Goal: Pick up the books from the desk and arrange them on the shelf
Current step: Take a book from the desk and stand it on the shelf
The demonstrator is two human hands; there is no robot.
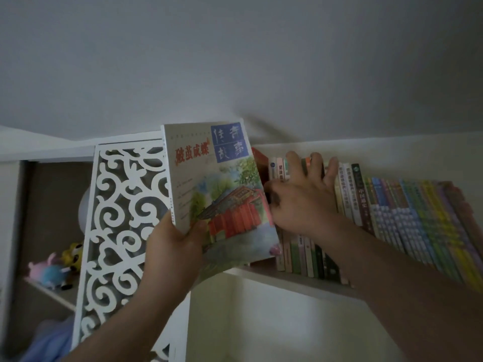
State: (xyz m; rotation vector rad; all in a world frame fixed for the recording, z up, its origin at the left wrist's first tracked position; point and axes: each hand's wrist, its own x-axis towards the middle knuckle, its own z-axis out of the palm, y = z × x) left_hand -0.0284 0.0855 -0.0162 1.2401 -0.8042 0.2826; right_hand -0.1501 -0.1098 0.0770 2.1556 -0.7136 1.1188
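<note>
Nearest the camera, the left hand (173,246) is forming the grip on the thin paperback book with a painted red-building cover and a blue title block (217,194), clenching its lower left corner with the thumb lying across the front cover and the fingers hidden behind it. The book is rising up and to the right from that grip, tilted slightly, with its lower edge hanging just in front of the white wooden shelf board (287,280) and its right edge overlapping the start of the row. It looks light and somewhat floppy (a soft cover with few pages), so a corner hold is likely letting it sag; taking it lower along the spine would probably steady it for sliding in.

Just to the right of the gripped book, the right hand (303,197) is spreading its fingers straight against the row of thin upright books with green, blue and yellow spines (392,218), pressing them rightward rather than grasping any. A dark gap is showing between the book's right edge and that hand, judged the likely slot.

Left of the grip, a white fretwork scroll-pattern side panel (122,218) is standing, and beyond it small plush toys (57,267) are lying in a side compartment.
</note>
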